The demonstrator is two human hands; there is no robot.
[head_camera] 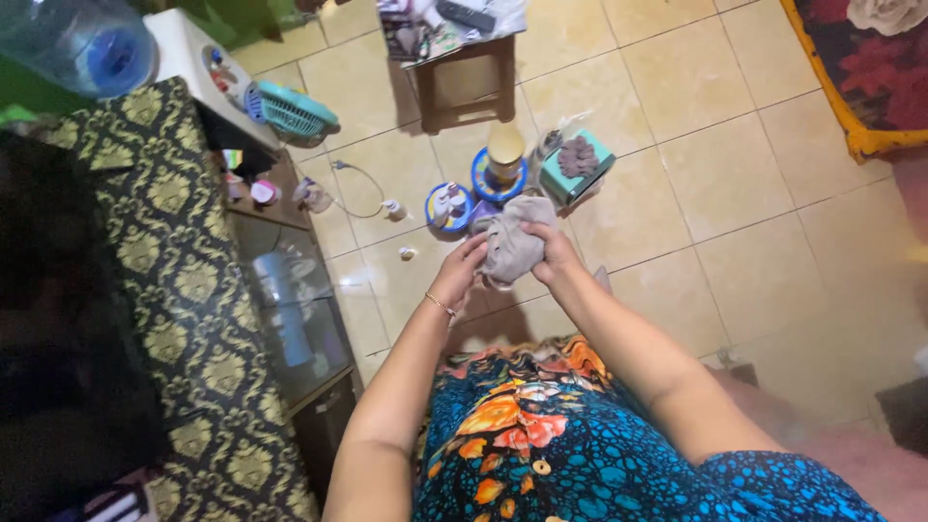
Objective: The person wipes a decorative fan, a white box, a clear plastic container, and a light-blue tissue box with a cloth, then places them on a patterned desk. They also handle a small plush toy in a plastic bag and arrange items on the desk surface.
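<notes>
Above the floor [735, 164], mid-air at waist height, you've got the cloth [513, 242] bunched btwn both hands: left hand [462, 274] & right hand [552, 253], each grip pinching its folds. Looks like mid-wring or mid-fold; next move needs a firmer re-grip w/ both hands near the edges.

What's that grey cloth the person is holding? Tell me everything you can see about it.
The grey cloth is a soft, crumpled piece of fabric, dull grey-beige, with folds and no pattern that shows. It is bunched up in the air above the tiled floor, not lying on anything. The left hand grips its lower left side and the right hand pinches its right edge, so the cloth bulges between them. A loose corner hangs below. Whether it is a towel or a garment cannot be told.
</notes>
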